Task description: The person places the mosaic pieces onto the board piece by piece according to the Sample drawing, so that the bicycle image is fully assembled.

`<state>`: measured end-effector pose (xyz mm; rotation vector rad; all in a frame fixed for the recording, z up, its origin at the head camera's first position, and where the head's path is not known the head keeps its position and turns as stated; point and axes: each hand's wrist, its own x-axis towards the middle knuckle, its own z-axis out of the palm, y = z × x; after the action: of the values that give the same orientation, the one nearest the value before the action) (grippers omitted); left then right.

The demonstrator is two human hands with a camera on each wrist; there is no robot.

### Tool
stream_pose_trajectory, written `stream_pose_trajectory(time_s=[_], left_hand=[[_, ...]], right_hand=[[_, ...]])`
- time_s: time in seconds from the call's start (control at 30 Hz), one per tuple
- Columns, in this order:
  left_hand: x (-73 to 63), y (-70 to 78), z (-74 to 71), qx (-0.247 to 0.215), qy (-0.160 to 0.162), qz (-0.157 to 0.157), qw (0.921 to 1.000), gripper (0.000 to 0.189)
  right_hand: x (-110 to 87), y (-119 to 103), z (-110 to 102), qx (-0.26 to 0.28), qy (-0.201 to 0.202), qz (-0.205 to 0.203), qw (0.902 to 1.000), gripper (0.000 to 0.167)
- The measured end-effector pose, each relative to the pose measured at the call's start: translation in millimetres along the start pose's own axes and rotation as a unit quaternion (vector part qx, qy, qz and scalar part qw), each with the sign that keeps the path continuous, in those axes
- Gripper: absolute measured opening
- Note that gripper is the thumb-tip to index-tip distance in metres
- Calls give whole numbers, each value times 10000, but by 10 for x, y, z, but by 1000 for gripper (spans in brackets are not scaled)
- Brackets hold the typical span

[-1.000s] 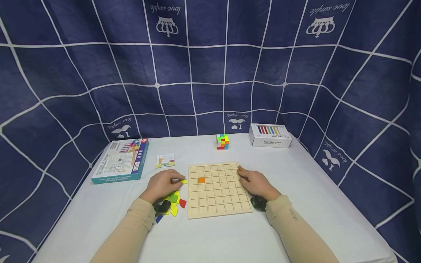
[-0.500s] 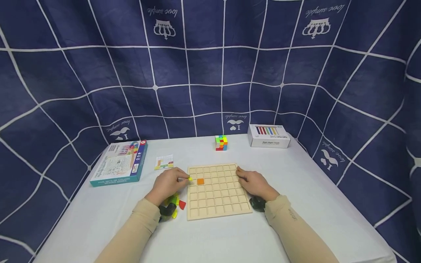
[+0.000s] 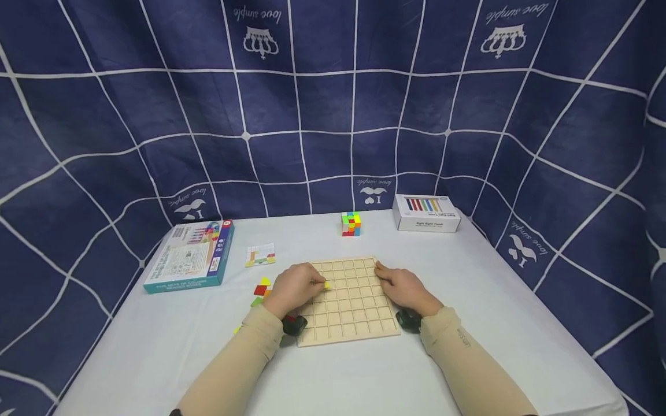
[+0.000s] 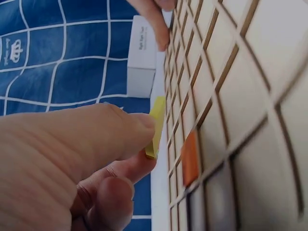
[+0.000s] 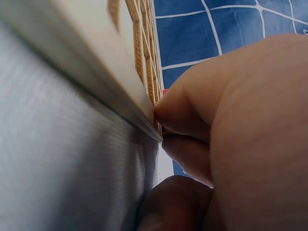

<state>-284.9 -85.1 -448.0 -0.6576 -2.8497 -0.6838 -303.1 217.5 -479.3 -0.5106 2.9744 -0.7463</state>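
Observation:
My left hand is over the left part of a wooden grid board. Between its thumb and index finger it pinches a small flat yellow tile, seen edge-on in the left wrist view just off the grid. An orange tile sits in one of the board's cells; in the head view the left hand hides it. My right hand holds the board's right edge near the far corner, its fingertips against the rim in the right wrist view.
Loose coloured tiles, among them a red tile, lie left of the board, partly under the left forearm. Behind them is a pattern card. A flat game box, a puzzle cube and a white box stand farther back.
My left hand has carried the yellow tile rightward from beside the board to above its cells, covering the orange tile and baring more loose tiles. The right hand stays at the board's edge.

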Motion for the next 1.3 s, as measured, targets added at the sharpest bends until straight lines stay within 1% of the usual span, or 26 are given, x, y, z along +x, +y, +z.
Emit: stream_pose_trajectory(time_s=[0.1, 0.2, 0.37, 0.47, 0.57, 0.87, 1.0, 1.3], left_hand=[[56, 31, 76, 22, -45, -53, 10000, 13], [80, 26, 147, 47, -56, -97, 9999, 14], [92, -3, 230, -22, -42, -4, 10000, 15], [91, -11, 249, -68, -62, 44, 9999, 16], [89, -11, 256, -83, -90, 16, 9999, 17], [98, -29, 312, -55, 56, -127, 9999, 18], [102, -31, 317, -46, 79, -139, 9999, 19], [96, -26, 301, 186, 111, 197, 9996, 11]], right_hand=[[9, -3, -7, 56, 27, -39, 10000, 46], [11, -3, -5, 98, 29, -24, 9999, 46], [1, 25, 13, 35, 56, 2, 10000, 46], [1, 18, 15, 57, 81, 7, 10000, 46], [0, 5, 9, 94, 81, 36, 9999, 46], [3, 15, 13, 166, 86, 75, 9998, 46], [8, 25, 20, 149, 115, 98, 9998, 46], [-5, 20, 18, 201, 115, 73, 9997, 45]])
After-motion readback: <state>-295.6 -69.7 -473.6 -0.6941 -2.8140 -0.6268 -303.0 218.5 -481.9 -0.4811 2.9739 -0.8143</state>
